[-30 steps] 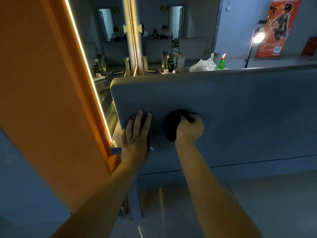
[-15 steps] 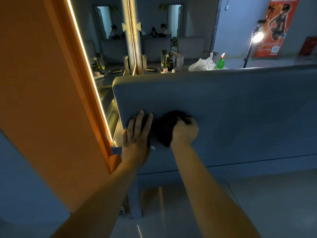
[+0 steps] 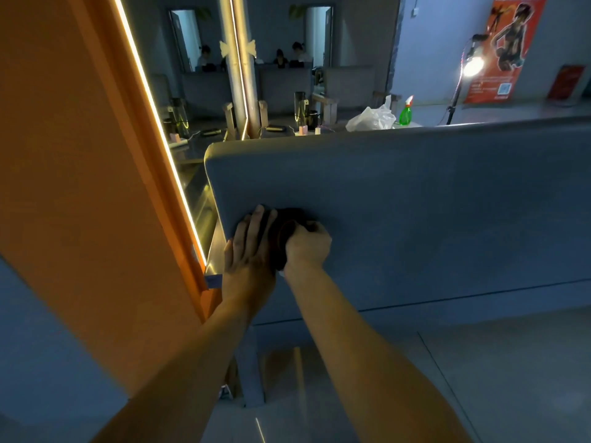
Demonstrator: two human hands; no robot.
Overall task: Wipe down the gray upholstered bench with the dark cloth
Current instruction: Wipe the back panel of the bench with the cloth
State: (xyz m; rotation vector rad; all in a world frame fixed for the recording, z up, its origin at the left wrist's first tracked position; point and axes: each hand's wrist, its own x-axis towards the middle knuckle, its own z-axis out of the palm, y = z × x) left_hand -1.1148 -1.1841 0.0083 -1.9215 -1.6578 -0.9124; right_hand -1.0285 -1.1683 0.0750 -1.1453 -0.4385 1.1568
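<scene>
Two bare hands work one gray bench (image 3: 415,203): the left hand (image 3: 248,251) lies flat near its left edge, grip released, while the right hand (image 3: 307,247) clenches the single dark cloth (image 3: 281,231), now slid leftward against the left hand after sitting apart a second ago.

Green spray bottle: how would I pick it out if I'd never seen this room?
Look just beyond the top edge of the gray upholstered bench. There, beside a crumpled white plastic bag, stands the green spray bottle. Nothing else there is bright green.
</scene>
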